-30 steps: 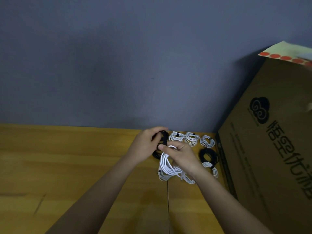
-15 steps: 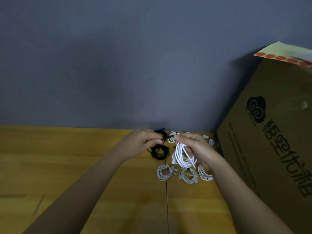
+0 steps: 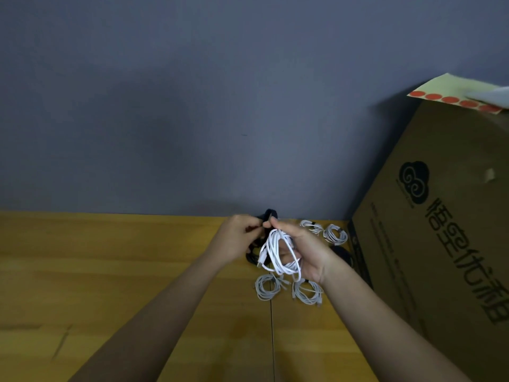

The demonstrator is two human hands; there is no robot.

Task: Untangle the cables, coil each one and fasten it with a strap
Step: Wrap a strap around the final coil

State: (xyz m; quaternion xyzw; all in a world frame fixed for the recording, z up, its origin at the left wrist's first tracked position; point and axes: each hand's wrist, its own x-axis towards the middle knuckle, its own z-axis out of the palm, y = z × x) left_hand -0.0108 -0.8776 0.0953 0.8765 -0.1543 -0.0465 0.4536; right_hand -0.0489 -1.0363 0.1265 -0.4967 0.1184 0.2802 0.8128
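A coiled white cable (image 3: 279,253) hangs from my right hand (image 3: 304,248), which is closed around its top. My left hand (image 3: 237,238) pinches a black strap (image 3: 268,216) that arches over the top of the coil, right where the two hands meet. Below them, two strapped white coils (image 3: 265,286) (image 3: 307,292) lie on the wooden table (image 3: 110,271). Two more white coils (image 3: 312,226) (image 3: 335,234) sit near the wall. A black coil (image 3: 252,256) is partly hidden behind my left hand, and another black coil (image 3: 344,255) shows behind my right wrist.
A large cardboard box (image 3: 440,244) with black print stands at the right, close to the coils. A sheet of orange round stickers (image 3: 457,92) lies on top of it. A grey wall (image 3: 220,106) backs the table.
My right hand has lifted the white coil upward and the left hand has closed in on it; the black strap now loops over the coil's top between both hands.
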